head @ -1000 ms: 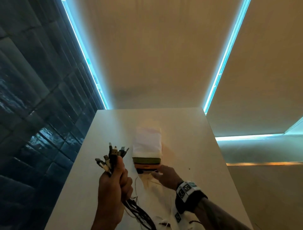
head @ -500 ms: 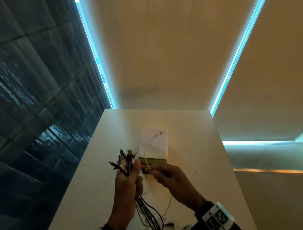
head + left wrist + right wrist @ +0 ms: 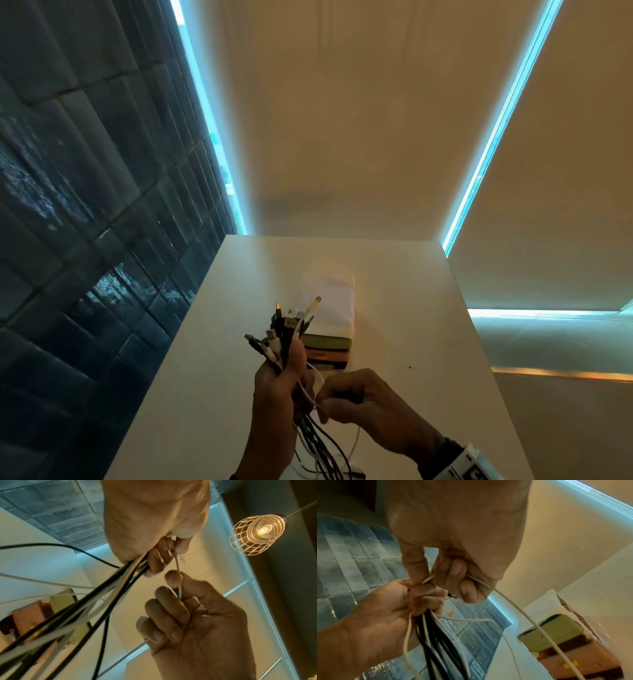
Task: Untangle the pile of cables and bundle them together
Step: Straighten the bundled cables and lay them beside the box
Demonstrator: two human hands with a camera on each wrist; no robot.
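My left hand (image 3: 281, 382) is raised over the white table (image 3: 407, 308) and grips a bundle of black and white cables (image 3: 291, 325). Their connector ends fan out above the fist, and the loose lengths (image 3: 323, 445) hang down to the tabletop. Just right of it, my right hand (image 3: 342, 399) pinches one white cable (image 3: 310, 394) between thumb and forefinger. In the left wrist view that white cable (image 3: 177, 566) runs from the left fist down into the right hand (image 3: 181, 601). In the right wrist view it (image 3: 510, 601) trails out of the curled fingers toward the table.
A white bag holding a stack of green, orange and dark flat boxes (image 3: 329, 346) lies on the table just behind my hands. Dark tiled wall (image 3: 85, 240) runs along the left. A wire-cage lamp (image 3: 257, 534) hangs overhead.
The white cable's connector end, held up in a loop by my right hand, now stands among the bundle's ends in my left fist. My right hand has slid down the cable, close beside the left.
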